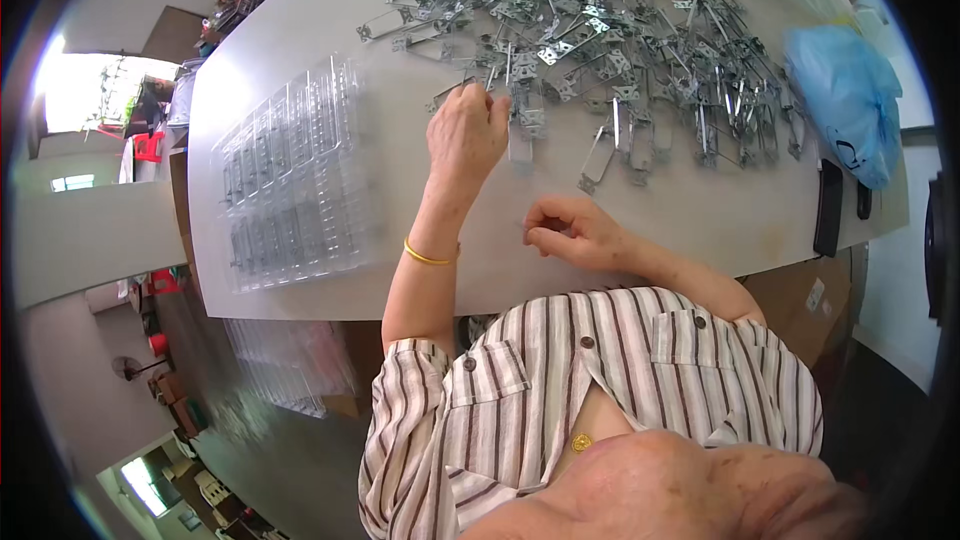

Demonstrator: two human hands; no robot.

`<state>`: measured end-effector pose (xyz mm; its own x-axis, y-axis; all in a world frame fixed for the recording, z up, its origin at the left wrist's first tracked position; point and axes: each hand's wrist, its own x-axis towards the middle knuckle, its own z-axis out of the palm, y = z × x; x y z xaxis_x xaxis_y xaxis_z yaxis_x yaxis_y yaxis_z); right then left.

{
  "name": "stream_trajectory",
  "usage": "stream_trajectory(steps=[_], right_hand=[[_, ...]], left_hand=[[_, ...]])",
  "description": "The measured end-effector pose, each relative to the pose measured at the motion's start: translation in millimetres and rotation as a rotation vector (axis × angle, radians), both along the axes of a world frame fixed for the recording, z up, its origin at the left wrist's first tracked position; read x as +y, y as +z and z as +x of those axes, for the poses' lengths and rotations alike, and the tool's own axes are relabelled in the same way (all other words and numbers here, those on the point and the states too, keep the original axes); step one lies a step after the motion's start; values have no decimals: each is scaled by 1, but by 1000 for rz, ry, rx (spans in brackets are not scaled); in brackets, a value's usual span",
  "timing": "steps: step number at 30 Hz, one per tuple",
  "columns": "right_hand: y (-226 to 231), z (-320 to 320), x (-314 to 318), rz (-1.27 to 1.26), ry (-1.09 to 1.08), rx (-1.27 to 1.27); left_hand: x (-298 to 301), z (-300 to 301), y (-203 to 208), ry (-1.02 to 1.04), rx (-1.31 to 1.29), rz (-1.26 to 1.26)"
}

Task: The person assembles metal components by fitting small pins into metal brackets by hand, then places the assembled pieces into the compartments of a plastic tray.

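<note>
My left hand [467, 132], with a yellow bangle on its wrist, reaches to the near edge of a heap of metal brackets [590, 25]. Its fingers are bent and closed at the brackets; their tips are hidden, so what they grip cannot be made out. Nearer my body, my right hand [578, 232] hovers over the table's front part. Thumb and fingers curl toward each other there, and anything between them is too small to name. Thin rods and small punched plates make up the brackets. One bracket [597, 160] lies at the heap's near side, between both hands and slightly right.
Clear plastic trays [295, 180] with moulded compartments lie on the pale table [400, 275] at left. To the right are a blue plastic bag [848, 100] and a dark flat object [828, 208]. More clear trays [285, 360] sit below the table's front edge, and a cardboard box [800, 305] stands at lower right.
</note>
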<state>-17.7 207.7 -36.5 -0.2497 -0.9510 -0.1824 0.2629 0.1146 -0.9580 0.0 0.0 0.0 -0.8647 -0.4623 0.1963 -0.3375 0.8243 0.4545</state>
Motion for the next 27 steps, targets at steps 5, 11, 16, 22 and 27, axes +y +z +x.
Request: stream_trajectory(steps=[5,11,16,22,27], right_hand=[[-8,3,-1,-64,-34,42],[3,1,-2,-86,48,153],[1,2,0,-130,112,239],[-2,3,0,-142,117,266],[-3,2,0,-172,123,263]], left_hand=[[2,10,-7,-4,-86,123],[11,-2,1,-91,-7,12],[23,-24,-4,-90,-190,-147],[29,-34,-5,-43,-275,-187],[26,-38,-5,-12,-282,-148]])
